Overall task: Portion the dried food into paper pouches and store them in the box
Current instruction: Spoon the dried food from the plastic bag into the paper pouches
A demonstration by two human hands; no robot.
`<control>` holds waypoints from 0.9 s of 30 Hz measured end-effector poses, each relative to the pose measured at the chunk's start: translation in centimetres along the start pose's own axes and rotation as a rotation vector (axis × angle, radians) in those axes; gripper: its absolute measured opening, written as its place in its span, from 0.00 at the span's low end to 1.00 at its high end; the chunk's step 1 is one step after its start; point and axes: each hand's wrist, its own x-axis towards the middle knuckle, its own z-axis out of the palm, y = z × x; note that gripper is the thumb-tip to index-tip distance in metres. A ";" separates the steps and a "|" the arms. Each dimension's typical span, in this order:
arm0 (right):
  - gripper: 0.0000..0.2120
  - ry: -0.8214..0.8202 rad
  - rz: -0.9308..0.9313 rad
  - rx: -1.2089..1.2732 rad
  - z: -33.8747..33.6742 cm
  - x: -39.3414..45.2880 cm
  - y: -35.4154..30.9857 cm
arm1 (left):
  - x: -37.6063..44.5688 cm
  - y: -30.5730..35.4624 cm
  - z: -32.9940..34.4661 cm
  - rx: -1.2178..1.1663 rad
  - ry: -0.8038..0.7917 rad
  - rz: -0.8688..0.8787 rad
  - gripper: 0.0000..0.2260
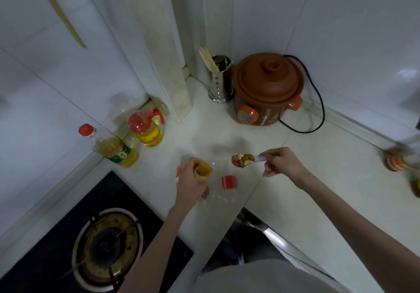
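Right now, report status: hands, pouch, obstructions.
Left hand grips open paper pouch. Right hand holds spoon loaded with nuts, beside pouch mouth. Nothing between them.

I see a brown clay pot (268,88) beside a steel chopstick holder (221,83) in the corner, two oil bottles (146,127) at left, and a gas burner (105,246) below.

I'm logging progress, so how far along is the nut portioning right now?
Done: nothing visibly stored; no filled pouch shows. In hand: left hand holds an open paper pouch; right hand holds a spoon of nuts beside it. Left: tipping them in, closing, boxing.
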 end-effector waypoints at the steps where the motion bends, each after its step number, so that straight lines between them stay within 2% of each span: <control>1: 0.16 -0.037 -0.030 -0.018 -0.2 -0.8 -1.5 | 0.1 1.2 0.0 -0.001 -0.014 0.023 0.17; 7: 0.13 -0.132 -0.171 -0.146 -1.1 -5.0 -9.2 | -0.2 6.4 -0.5 0.073 0.006 0.137 0.16; 12: 0.12 -0.084 -0.290 -0.352 -0.8 -7.7 -13.2 | -0.3 9.2 -1.3 0.077 0.037 0.223 0.20; 17: 0.16 0.009 -0.527 -0.658 0.6 -10.8 -16.5 | -0.6 10.6 -2.0 0.072 0.142 0.308 0.23; 20: 0.12 0.039 -0.648 -0.802 1.6 -12.0 -17.9 | -0.9 10.9 -2.3 0.010 0.149 0.304 0.22; 23: 0.11 0.087 -0.755 -0.800 2.7 -12.5 -18.6 | -1.3 11.5 -2.7 -0.112 0.133 0.249 0.19; 27: 0.08 0.172 -0.840 -0.645 2.8 -12.9 -18.2 | -2.0 10.8 -3.2 -0.250 0.158 0.225 0.20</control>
